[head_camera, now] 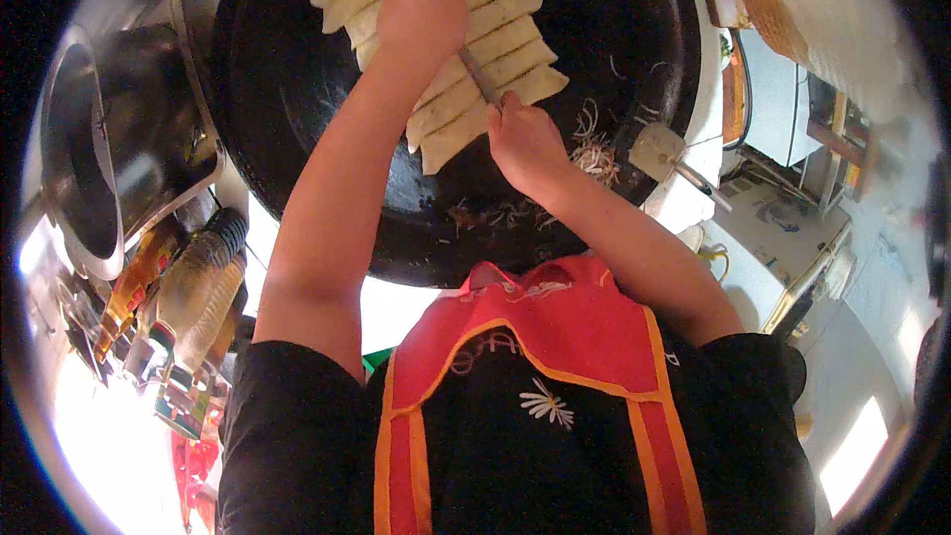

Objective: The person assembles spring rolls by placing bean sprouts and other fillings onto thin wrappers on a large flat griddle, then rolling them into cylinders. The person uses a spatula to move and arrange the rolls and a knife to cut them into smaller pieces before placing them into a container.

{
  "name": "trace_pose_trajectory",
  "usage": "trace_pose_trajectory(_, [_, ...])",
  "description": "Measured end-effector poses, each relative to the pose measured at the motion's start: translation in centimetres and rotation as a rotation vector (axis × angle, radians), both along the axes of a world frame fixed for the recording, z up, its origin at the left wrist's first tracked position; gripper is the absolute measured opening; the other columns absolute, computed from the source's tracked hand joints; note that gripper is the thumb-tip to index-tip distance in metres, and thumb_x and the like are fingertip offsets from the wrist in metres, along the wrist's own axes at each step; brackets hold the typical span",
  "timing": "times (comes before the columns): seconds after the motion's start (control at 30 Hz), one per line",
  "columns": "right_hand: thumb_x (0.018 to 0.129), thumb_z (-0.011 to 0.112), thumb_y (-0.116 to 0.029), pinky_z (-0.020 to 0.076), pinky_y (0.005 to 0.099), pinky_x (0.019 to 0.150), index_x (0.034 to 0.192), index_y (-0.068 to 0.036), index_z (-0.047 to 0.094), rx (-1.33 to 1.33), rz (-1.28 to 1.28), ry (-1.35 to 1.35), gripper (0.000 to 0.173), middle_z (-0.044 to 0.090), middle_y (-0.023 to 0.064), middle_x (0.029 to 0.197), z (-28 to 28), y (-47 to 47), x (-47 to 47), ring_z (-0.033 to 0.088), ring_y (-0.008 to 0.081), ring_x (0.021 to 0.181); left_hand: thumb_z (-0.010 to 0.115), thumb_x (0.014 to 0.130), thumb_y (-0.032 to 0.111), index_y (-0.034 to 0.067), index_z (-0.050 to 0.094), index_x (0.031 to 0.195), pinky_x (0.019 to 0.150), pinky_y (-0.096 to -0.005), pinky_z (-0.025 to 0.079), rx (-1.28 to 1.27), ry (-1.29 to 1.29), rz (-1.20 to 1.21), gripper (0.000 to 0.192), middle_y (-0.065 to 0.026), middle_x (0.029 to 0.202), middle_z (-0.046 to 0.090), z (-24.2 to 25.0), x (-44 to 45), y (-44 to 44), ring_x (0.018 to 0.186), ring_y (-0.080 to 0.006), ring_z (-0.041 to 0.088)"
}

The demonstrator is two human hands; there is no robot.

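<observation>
Pale dough point(513, 37), scored into several slanting strips, lies in a large black wok point(260, 89) before me. A narrow metal blade point(479, 76) runs lengthwise over the dough's middle. My right hand point(527, 141) grips its near end at the dough's lower right edge. Farther up, my left hand point(423, 15) is closed in a fist over the same blade, with its fingertips hidden beneath. A thin line continues beyond the fist; I cannot tell whether it is blade or cut.
Thin pale shreds point(596, 161) lie inside the wok beside my right wrist. A scraper-like block with a metal handle point(657, 151) sits at the wok's right rim. On the left are a dark metal pan point(152, 111) and several bottles point(197, 286). A white box point(780, 223) stands at right.
</observation>
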State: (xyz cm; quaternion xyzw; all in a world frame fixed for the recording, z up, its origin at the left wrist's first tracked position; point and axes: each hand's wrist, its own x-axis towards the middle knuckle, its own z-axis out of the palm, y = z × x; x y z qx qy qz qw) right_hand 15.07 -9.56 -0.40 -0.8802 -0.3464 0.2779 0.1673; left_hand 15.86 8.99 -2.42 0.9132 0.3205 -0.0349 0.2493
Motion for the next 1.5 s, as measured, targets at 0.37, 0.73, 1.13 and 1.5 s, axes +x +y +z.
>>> trace_pose_trajectory(0.37, [0.094, 0.047, -0.018, 0.0515, 0.0476, 0.065, 0.089, 0.007, 0.056, 0.060, 0.202, -0.091, 0.027, 0.062, 0.0259, 0.072, 1.5, -0.1, 1.1, 0.063, 0.0419, 0.071, 0.055, 0.080, 0.015, -0.003, 0.065, 0.091, 0.077, -0.0426, 0.054, 0.168, 0.146, -0.192, 0.023, -0.0191, 0.100, 0.065, -1.6, 1.5, 2.4, 0.089, -0.0354, 0.066])
trace_pose_trajectory(0.73, [0.095, 0.047, -0.019, 0.0508, 0.0482, 0.059, 0.085, 0.005, 0.053, 0.022, 0.073, -0.026, 0.027, 0.060, 0.0246, 0.064, 2.1, -5.5, -1.2, 0.062, 0.0426, 0.064, 0.056, 0.080, 0.015, -0.002, 0.065, 0.088, 0.078, -0.0425, 0.053, -0.075, 0.076, 0.052, 0.020, -0.0226, 0.091, 0.066, -2.0, -0.8, -3.9, 0.088, -0.0371, 0.065])
trace_pose_trajectory(1.13, [0.095, 0.047, -0.022, 0.0506, 0.0507, 0.058, 0.087, 0.002, 0.053, -0.010, -0.055, -0.039, 0.025, 0.061, 0.0235, 0.065, -1.9, -5.3, -2.8, 0.062, 0.0427, 0.063, 0.057, 0.085, 0.029, 0.004, 0.057, 0.111, 0.081, -0.0487, 0.051, -0.085, 0.230, 0.145, 0.035, -0.0215, 0.106, 0.063, 0.2, -1.0, -4.5, 0.092, -0.0379, 0.063])
trace_pose_trajectory(1.5, [0.092, 0.049, -0.019, 0.0522, 0.0489, 0.069, 0.089, 0.000, 0.061, -0.010, -0.092, -0.045, 0.023, 0.065, 0.0228, 0.081, -0.2, -6.4, -2.8, 0.065, 0.0397, 0.080, 0.064, 0.083, 0.034, 0.010, 0.009, 0.151, 0.101, -0.0541, 0.023, 0.399, 0.593, -0.426, 0.091, -0.0142, 0.137, 0.049, 3.8, 2.7, -12.3, 0.127, -0.0319, 0.043])
